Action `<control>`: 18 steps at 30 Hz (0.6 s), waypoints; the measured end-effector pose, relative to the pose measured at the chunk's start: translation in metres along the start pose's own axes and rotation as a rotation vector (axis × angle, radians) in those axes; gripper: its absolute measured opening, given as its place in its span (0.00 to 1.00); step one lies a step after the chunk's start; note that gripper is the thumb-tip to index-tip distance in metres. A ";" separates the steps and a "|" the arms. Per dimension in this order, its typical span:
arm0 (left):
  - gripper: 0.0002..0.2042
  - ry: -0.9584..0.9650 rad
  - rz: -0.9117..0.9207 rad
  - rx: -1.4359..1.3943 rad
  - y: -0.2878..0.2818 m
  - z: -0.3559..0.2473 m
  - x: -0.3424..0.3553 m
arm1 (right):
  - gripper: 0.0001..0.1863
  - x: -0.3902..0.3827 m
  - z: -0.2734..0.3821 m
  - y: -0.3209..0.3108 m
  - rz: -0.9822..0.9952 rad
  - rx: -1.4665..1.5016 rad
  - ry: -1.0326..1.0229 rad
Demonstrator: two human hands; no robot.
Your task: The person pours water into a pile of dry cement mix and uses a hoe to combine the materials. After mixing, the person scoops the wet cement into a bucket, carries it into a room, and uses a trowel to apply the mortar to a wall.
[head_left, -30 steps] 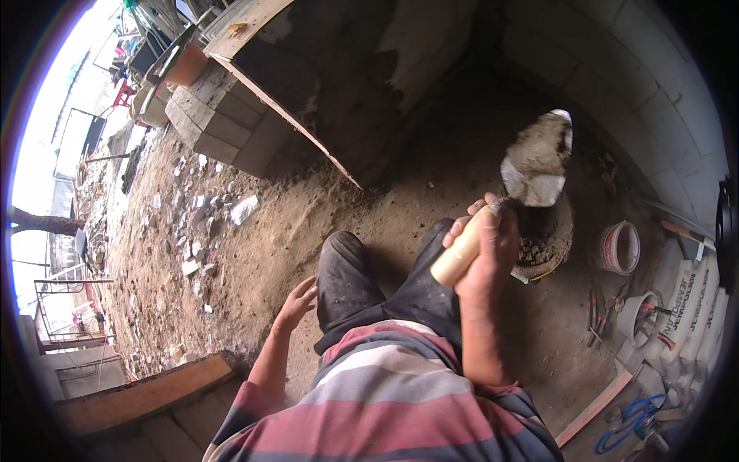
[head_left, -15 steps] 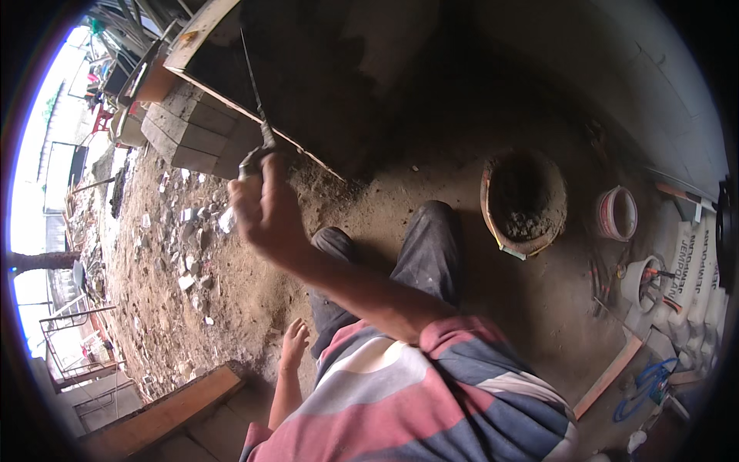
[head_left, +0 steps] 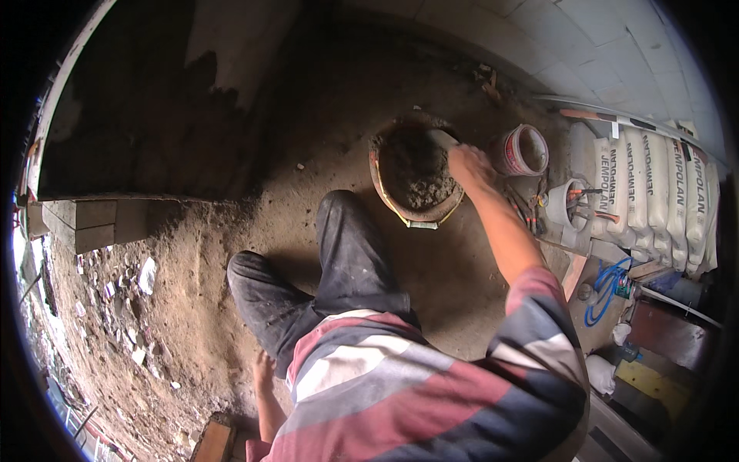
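At one o'clock, grips trowel (head_left: 443, 138) at bucket (head_left: 377, 175) with curled right hand (head_left: 469, 165); can't tell for left hand (head_left: 264, 368); looks unfinished, with wall (head_left: 146, 131) part-dark, mud (head_left: 427, 192) left.

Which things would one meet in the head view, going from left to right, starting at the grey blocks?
Grey blocks, left hand, mortar bucket, right hand, red-and-white pail, tool bucket, stacked sacks.

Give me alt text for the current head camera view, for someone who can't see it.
A person's right hand is at the right edge of a round bucket of rough grey mix, gripping what looks like a trowel. The left hand is beside the left thigh; a smaller pail and pale sacks stand farther right.
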State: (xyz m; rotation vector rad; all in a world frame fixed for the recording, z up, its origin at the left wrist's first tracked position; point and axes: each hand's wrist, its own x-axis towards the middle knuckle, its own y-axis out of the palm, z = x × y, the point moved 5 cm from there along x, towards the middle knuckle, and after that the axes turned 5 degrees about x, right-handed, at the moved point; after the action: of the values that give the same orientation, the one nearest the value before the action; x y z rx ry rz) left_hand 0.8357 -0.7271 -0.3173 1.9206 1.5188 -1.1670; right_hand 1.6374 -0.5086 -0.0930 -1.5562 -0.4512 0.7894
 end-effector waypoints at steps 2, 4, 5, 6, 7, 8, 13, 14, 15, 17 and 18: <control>0.27 -0.153 -0.146 0.001 -0.006 -0.066 0.000 | 0.15 0.010 0.010 0.048 0.124 -0.254 -0.184; 0.30 -0.093 -0.208 -0.009 -0.012 -0.122 0.007 | 0.16 0.009 0.012 0.090 0.224 -0.353 -0.255; 0.30 -0.076 -0.273 -0.039 -0.015 -0.142 0.000 | 0.16 -0.001 0.026 0.078 0.234 -0.326 -0.275; 0.30 -0.044 -0.204 -0.102 -0.001 -0.175 -0.007 | 0.16 -0.020 0.033 0.042 0.252 -0.309 -0.274; 0.30 -0.008 -0.136 -0.167 0.016 -0.214 -0.015 | 0.16 -0.030 0.036 0.018 0.266 -0.291 -0.272; 0.30 0.027 -0.067 -0.230 0.027 -0.247 -0.019 | 0.17 -0.022 0.029 0.015 0.250 -0.348 -0.260; 0.35 0.109 0.166 0.529 0.061 -0.300 0.037 | 0.20 0.015 0.036 0.017 0.516 -0.005 -0.052; 0.37 0.110 0.129 0.768 0.066 -0.308 0.040 | 0.19 0.020 0.036 0.022 0.422 -0.027 -0.096; 0.37 0.137 0.143 0.735 0.067 -0.306 0.043 | 0.18 0.028 0.034 0.024 0.328 -0.048 -0.140; 0.39 0.182 0.165 0.673 0.059 -0.299 0.047 | 0.18 0.045 0.029 0.022 0.435 -0.161 -0.115; 0.39 0.163 0.123 0.686 0.055 -0.291 0.046 | 0.18 0.050 0.023 0.019 0.488 -0.218 -0.102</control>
State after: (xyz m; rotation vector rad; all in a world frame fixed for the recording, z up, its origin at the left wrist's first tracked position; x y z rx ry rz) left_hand 0.9908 -0.4983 -0.2024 2.5529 1.1261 -1.6541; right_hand 1.6523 -0.4603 -0.1222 -1.8669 -0.2346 1.2294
